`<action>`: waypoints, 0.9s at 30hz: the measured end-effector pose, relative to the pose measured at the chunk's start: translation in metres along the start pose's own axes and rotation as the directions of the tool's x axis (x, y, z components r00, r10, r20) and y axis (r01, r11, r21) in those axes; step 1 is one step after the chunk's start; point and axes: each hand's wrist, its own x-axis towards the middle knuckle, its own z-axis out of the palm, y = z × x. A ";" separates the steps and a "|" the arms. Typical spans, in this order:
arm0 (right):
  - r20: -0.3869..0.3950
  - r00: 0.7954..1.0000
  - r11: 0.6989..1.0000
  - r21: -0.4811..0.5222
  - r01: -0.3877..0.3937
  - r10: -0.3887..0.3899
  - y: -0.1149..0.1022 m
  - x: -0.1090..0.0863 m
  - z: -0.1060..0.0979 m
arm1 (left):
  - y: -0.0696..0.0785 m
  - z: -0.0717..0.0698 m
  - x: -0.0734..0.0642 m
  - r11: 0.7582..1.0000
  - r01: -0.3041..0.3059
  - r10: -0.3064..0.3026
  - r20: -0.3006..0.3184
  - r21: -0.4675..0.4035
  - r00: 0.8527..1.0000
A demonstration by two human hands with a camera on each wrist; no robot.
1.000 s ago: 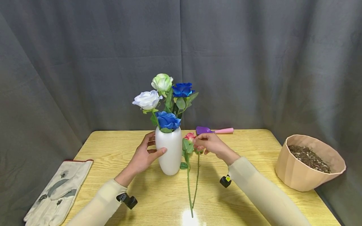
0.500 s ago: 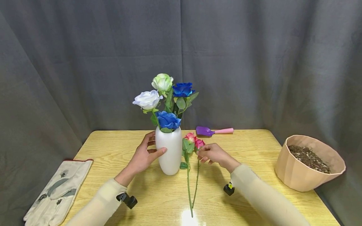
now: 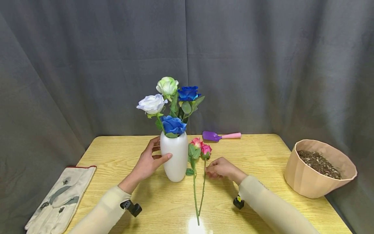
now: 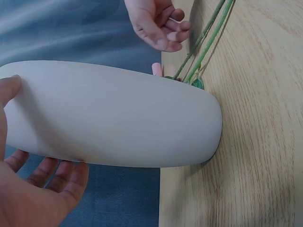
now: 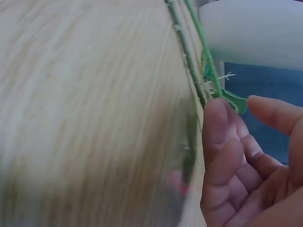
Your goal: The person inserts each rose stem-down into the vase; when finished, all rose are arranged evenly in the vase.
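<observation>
My left hand (image 3: pixel 147 164) holds the white vase (image 3: pixel 176 159) by its left side, thumb in front and fingers behind. Artificial roses stand in the vase: a white one (image 3: pixel 152 103), a pale green one (image 3: pixel 168 86), a dark blue one (image 3: pixel 188 93) and a lighter blue one (image 3: pixel 173 124). Right of the vase, a coral-pink rose (image 3: pixel 195 142) and a deep pink rose (image 3: pixel 206 149) lie on the table, their stems crossing near the front. My right hand (image 3: pixel 224 169) is beside the deep pink rose's stem (image 3: pixel 203 187), fingertips right at it. In the right wrist view, thumb and forefinger are apart.
A purple scoop (image 3: pixel 211 136) with a pink handle lies at the table's back edge. On the right stands a peach planter (image 3: pixel 301 175) with soil in it. Folded work gloves (image 3: pixel 62 198) lie at the left edge. A grey curtain hangs behind.
My right hand has moved from the pink rose heads down along the deep pink rose's stem, uncovering the blooms. The left hand and the vase have stayed in place.
</observation>
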 end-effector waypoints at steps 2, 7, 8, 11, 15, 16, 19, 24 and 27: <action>0.006 1.000 1.000 -0.003 -0.008 0.008 0.002 0.000 0.002 | 0.000 0.000 -0.001 1.000 0.004 -0.004 0.002 0.001 1.000; 0.010 1.000 1.000 0.011 -0.014 0.014 0.006 0.000 0.005 | 0.001 0.000 0.000 1.000 0.003 -0.003 -0.003 0.000 1.000; 0.009 1.000 1.000 0.011 -0.013 0.013 0.006 0.000 0.006 | 0.001 0.000 0.000 1.000 0.001 -0.001 -0.004 0.002 1.000; 0.006 1.000 1.000 0.015 -0.011 0.011 0.008 0.001 0.008 | 0.002 0.000 0.000 1.000 -0.005 0.005 -0.007 0.002 1.000; 0.000 1.000 1.000 0.007 -0.019 0.019 0.008 0.001 0.011 | 0.001 0.000 -0.001 1.000 -0.005 0.005 -0.003 -0.001 1.000; -0.004 1.000 1.000 0.006 -0.024 0.025 0.008 0.002 0.012 | 0.001 0.000 -0.001 1.000 -0.004 0.004 -0.001 -0.002 1.000; -0.023 0.999 0.999 -0.007 -0.039 0.038 0.007 0.003 0.014 | 0.000 -0.001 0.000 1.000 0.002 -0.002 0.001 -0.006 1.000; -0.050 0.997 0.998 -0.041 -0.052 0.050 0.006 0.005 0.017 | 0.000 0.000 0.000 1.000 0.004 -0.004 0.002 -0.010 1.000; -0.059 0.997 0.997 -0.043 -0.057 0.054 0.007 0.007 0.018 | 0.000 0.000 0.000 1.000 0.001 -0.001 0.000 -0.009 1.000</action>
